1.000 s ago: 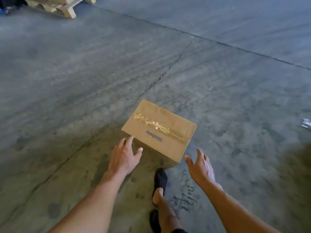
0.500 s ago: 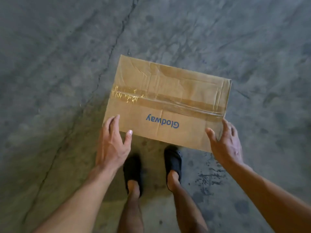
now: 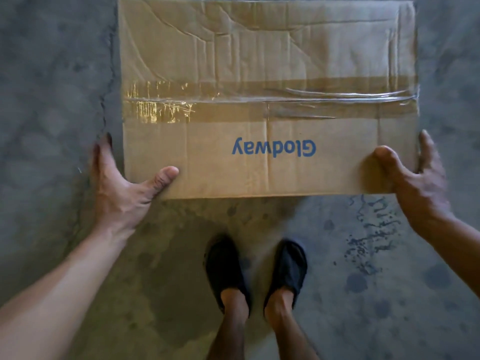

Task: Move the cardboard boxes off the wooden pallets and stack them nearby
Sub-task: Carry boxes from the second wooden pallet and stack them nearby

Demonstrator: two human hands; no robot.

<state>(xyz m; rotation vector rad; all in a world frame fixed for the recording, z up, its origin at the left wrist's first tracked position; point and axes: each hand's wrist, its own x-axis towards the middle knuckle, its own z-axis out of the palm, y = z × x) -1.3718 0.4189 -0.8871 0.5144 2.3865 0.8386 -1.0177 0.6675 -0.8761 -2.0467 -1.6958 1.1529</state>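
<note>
Left hand (image 3: pixel 122 193) and right hand (image 3: pixel 420 185) have closed onto the cardboard box (image 3: pixel 259 61).

Viewed from overhead: cardboard box (image 3: pixel 259 61) at centre, just ahead of left shoe (image 3: pixel 226 271) and right shoe (image 3: pixel 288 266), side by side on the floor (image 3: pixel 52 229). Tape strip (image 3: pixel 259 102) across the box top from left edge to right edge; printed word (image 3: pixel 274 149) between tape and near edge. Left hand (image 3: pixel 122 188) at the near left corner, thumb on top, fingers down the left side; right hand (image 3: pixel 415 183) likewise at the near right corner. Floor crack (image 3: pixel 109 74) along the box's left side; spatter marks (image 3: pixel 368 242) right of the right shoe.
</note>
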